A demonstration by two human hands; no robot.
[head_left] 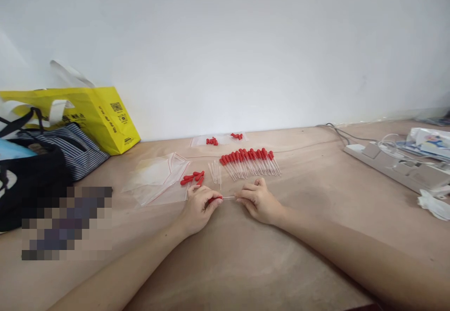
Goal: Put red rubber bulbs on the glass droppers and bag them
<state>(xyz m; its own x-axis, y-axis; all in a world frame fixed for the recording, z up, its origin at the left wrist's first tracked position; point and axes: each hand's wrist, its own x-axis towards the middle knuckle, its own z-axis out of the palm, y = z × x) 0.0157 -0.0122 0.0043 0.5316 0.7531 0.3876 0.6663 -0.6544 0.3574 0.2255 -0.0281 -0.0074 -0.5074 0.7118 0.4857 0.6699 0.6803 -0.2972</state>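
Over the middle of the worktop [239, 264], the left hand [200, 208] has its grip closed on a red bulb [217, 199], and the right hand [260, 203] pinches a thin clear tube [228, 198] whose left end meets it. Farther off lie loose tubes [215, 172], with spare bulbs [189, 178] to their left and red-topped droppers [249, 161] to their right.

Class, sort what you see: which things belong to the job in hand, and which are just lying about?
Apparently part of the job:
red bulb in the left hand
clear tube in the right hand
loose red bulbs
loose clear tubes
row of red-topped tubes
clear plastic bags, probably

Apparently just lying about:
yellow bag
striped bag
black bag
power strip
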